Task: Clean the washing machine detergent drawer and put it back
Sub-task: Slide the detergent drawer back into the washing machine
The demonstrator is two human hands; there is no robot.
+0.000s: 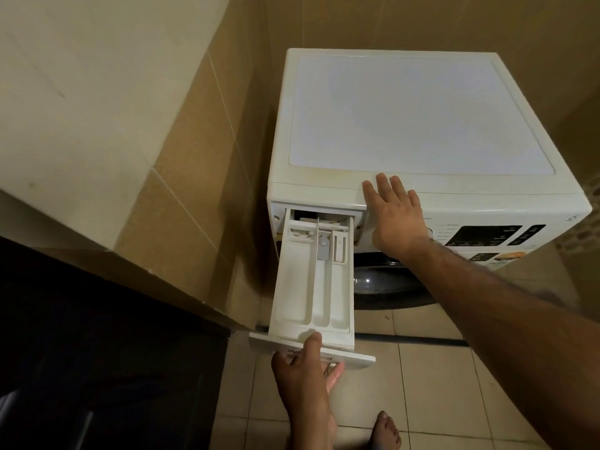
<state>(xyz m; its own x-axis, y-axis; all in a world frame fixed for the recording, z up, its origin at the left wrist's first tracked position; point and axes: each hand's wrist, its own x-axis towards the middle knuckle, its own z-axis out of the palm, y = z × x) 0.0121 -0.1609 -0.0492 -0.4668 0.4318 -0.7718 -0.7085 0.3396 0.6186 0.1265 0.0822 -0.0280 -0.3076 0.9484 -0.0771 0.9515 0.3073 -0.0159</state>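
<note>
The white detergent drawer [313,287] sticks far out of the front-left corner of the white washing machine [418,118]. Its long compartments lie open to view, with a small grey-blue insert near the back. My left hand [305,362] grips the drawer's front panel, thumb on top and fingers curled underneath. My right hand [394,212] lies flat with straight fingers on the machine's top front edge, just right of the drawer slot.
A beige tiled wall and ledge [97,141] stand close on the left. The dark door glass [383,287] and the control panel [487,235] show below my right arm. Beige floor tiles [422,384] lie in front, with my bare foot [386,430] on them.
</note>
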